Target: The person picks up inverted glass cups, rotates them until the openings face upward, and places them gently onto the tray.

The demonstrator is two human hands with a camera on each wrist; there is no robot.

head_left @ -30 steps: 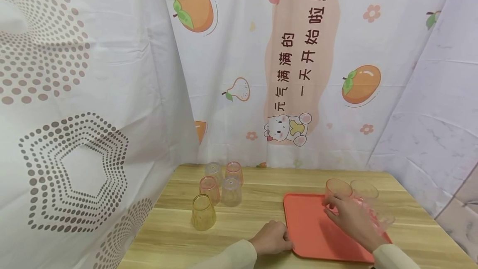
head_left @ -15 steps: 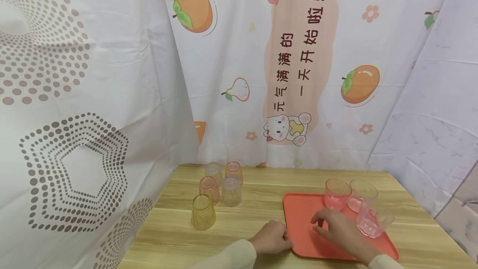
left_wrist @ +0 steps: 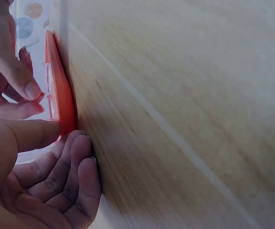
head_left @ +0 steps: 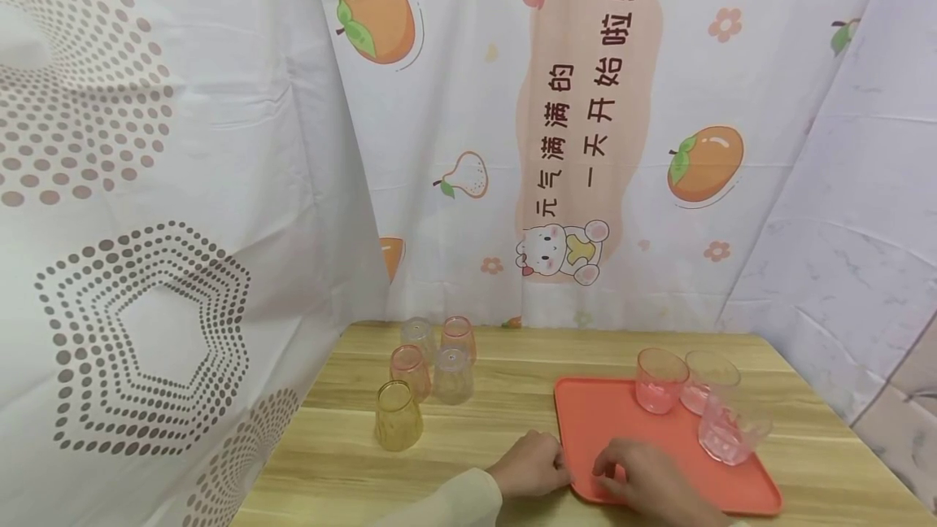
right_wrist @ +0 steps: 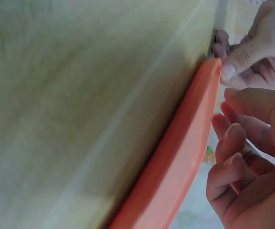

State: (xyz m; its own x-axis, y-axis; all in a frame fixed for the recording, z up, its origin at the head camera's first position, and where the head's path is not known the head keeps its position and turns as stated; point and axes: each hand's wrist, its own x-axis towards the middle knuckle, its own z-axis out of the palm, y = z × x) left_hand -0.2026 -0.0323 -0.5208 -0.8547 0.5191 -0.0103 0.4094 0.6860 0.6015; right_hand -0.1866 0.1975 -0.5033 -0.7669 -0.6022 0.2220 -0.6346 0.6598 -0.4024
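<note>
A red-orange tray [head_left: 603, 417] lies on the wooden table. Its near left corner is pinched by my left hand [head_left: 530, 466], the thumb on the rim and the other fingers curled by its outer side, as the left wrist view shows. My right hand [head_left: 647, 478] hovers over the tray's near part with loosely bent fingers and holds nothing; in the right wrist view the tray's edge [right_wrist: 175, 167] runs beside it. On the tray's right side stand a pink cup [head_left: 661, 385], a clear cup [head_left: 721, 372] and another clear cup [head_left: 734, 429], all mouth up.
Several upside-down cups stand at the table's left: a yellow cup [head_left: 398, 421] in front, a pink cup [head_left: 411, 372], a clear cup [head_left: 454, 381] and others behind. Printed curtains [head_left: 439, 267] enclose the table at the back and sides.
My right hand has come away from the pink cup on the tray and moved nearer me, toward the tray's front edge. My left hand has stayed at the tray's corner.
</note>
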